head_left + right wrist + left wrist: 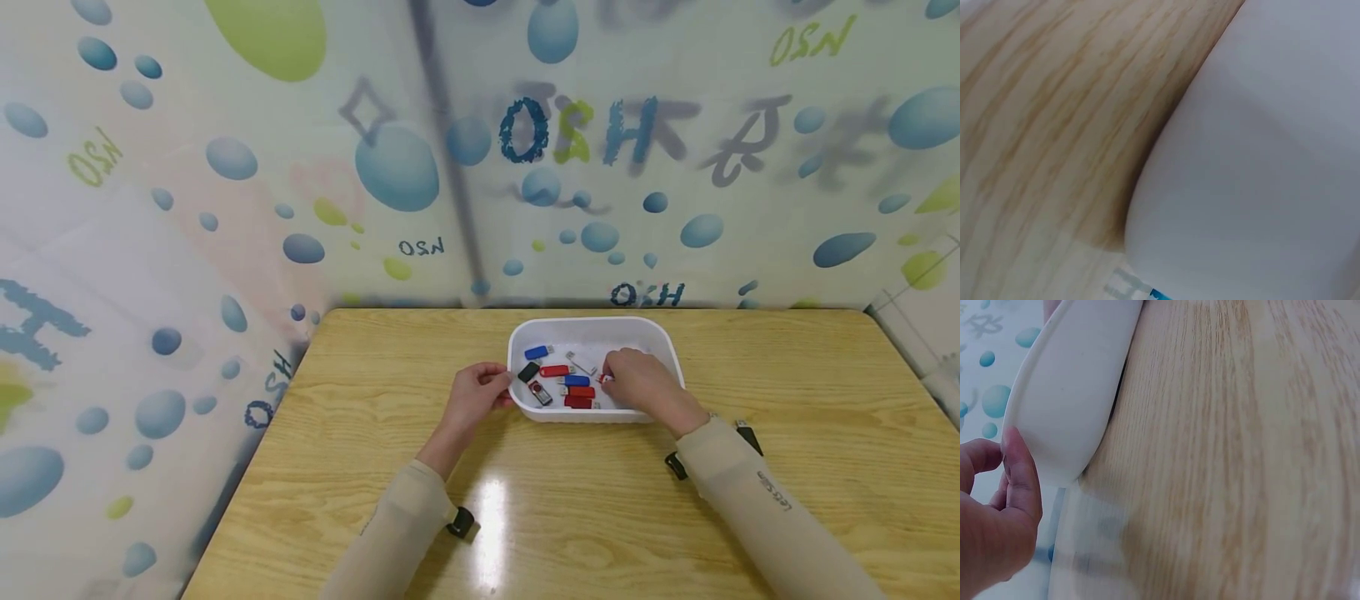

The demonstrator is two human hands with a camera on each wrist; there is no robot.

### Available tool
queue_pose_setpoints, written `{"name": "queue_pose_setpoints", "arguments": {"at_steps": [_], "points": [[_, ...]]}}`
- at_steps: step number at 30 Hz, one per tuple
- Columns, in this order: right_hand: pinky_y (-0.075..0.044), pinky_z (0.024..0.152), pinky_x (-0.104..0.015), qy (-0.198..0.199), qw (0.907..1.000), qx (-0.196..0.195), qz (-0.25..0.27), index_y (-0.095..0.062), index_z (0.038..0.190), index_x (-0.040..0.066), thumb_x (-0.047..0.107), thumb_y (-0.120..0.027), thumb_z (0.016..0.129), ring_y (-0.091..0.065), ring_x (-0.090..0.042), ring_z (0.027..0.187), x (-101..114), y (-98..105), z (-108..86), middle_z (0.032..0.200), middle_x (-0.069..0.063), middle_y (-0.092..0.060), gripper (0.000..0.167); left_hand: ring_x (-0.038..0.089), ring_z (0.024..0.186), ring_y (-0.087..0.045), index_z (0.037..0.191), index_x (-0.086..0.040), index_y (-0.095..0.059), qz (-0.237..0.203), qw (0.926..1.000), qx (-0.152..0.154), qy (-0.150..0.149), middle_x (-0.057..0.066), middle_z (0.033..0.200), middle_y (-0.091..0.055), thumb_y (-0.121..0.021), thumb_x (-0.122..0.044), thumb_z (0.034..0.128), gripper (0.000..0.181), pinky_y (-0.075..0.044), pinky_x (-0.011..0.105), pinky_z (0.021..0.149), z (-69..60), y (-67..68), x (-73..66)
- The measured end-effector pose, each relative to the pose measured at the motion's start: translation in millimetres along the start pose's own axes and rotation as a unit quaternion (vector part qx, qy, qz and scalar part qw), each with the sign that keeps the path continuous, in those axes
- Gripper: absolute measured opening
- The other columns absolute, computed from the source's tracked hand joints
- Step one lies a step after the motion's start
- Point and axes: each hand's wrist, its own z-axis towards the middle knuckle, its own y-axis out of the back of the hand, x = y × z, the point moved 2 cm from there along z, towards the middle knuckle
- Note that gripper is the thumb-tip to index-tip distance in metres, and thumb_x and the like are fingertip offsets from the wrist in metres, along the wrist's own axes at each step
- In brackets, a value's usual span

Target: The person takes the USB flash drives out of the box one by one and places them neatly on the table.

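Note:
A white plastic tub stands on the wooden table with several USB sticks in it. At its left end my left hand pinches the rim. The left wrist view shows the thumb and fingers of this hand at the tub's edge. My right hand reaches over the near right side into the tub, fingers curled at a small red and white USB stick. Left of it lie blue, red and black sticks. Only the tub's outer wall fills the right wrist view; the hand is hidden there.
A black USB stick lies on the wooden table, right of the tub beside my right sleeve. Behind the table's far edge hangs a printed curtain with blue and green drops. It also runs down the left side.

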Motion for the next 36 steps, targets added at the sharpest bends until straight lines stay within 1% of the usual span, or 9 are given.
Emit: {"name": "queue_pose_setpoints", "arguments": {"at_steps": [6,12,15,20,26,32,36], "points": [[-0.055,0.085,-0.044,0.003,0.9999,-0.005,0.015,-0.068,0.107,0.001,0.013,-0.072,0.096,-0.057,-0.026,0.087,-3,1,-0.8,0.095,-0.009,-0.067,0.017,0.013,0.074,-0.065,0.122,0.009,-0.064,-0.003,1.0000,0.002,-0.002,0.025,0.104,-0.069,-0.066,-0.009,0.1013,0.028,-0.061,0.023,0.069,-0.3,-1.2,-1.1],[-0.054,0.082,-0.042,0.010,0.9978,-0.032,0.058,-0.070,0.111,0.000,0.014,-0.071,0.098,-0.057,-0.027,0.088,-10,9,-10.8,0.096,-0.009,-0.066,0.019,0.013,0.075,-0.065,0.123,0.009,-0.064,-0.001,1.0000,0.004,0.002,0.025,0.105,-0.068,-0.066,-0.009,0.1015,0.028,-0.062,0.023,0.069,-0.9,-1.4,-3.1],[-0.055,0.079,-0.041,0.019,0.9962,-0.052,0.067,-0.070,0.112,-0.001,0.013,-0.072,0.098,-0.057,-0.026,0.086,-11,18,-18.4,0.096,-0.009,-0.067,0.021,0.014,0.075,-0.065,0.123,0.008,-0.064,0.000,1.0000,0.003,0.002,0.025,0.105,-0.068,-0.066,-0.009,0.1015,0.028,-0.062,0.023,0.069,-0.8,-1.3,-3.7],[-0.055,0.076,-0.040,0.028,0.9939,-0.080,0.071,-0.071,0.111,-0.001,0.013,-0.073,0.096,-0.057,-0.026,0.084,-13,32,-33.0,0.095,-0.010,-0.068,0.020,0.015,0.075,-0.065,0.122,0.008,-0.064,0.001,1.0000,0.002,0.004,0.026,0.106,-0.067,-0.066,-0.009,0.1014,0.027,-0.062,0.024,0.070,-1.0,-0.9,-3.2],[-0.053,0.071,-0.039,0.031,0.9909,-0.108,0.074,-0.072,0.109,0.000,0.013,-0.073,0.097,-0.057,-0.024,0.081,-19,47,-53.4,0.093,-0.008,-0.068,0.018,0.015,0.073,-0.065,0.120,0.009,-0.064,-0.001,1.0000,-0.001,-0.001,0.026,0.104,-0.067,-0.066,-0.007,0.1008,0.024,-0.061,0.023,0.067,-1.3,-1.1,-2.8],[-0.055,0.069,-0.041,0.030,0.9883,-0.123,0.085,-0.071,0.110,-0.003,0.015,-0.073,0.097,-0.059,-0.026,0.082,-30,58,-71.2,0.094,-0.011,-0.068,0.022,0.014,0.074,-0.065,0.120,0.008,-0.064,0.000,1.0000,-0.005,-0.002,0.024,0.103,-0.067,-0.066,-0.007,0.1007,0.024,-0.061,0.022,0.067,-2.8,-1.4,-4.0],[-0.056,0.070,-0.044,0.029,0.9866,-0.139,0.080,-0.070,0.110,-0.004,0.017,-0.072,0.098,-0.061,-0.026,0.083,-35,64,-81.7,0.095,-0.012,-0.069,0.024,0.014,0.075,-0.065,0.121,0.009,-0.063,-0.001,1.0000,-0.004,-0.004,0.024,0.103,-0.067,-0.065,-0.007,0.1012,0.026,-0.061,0.022,0.067,-2.7,-1.8,-4.1]]}}
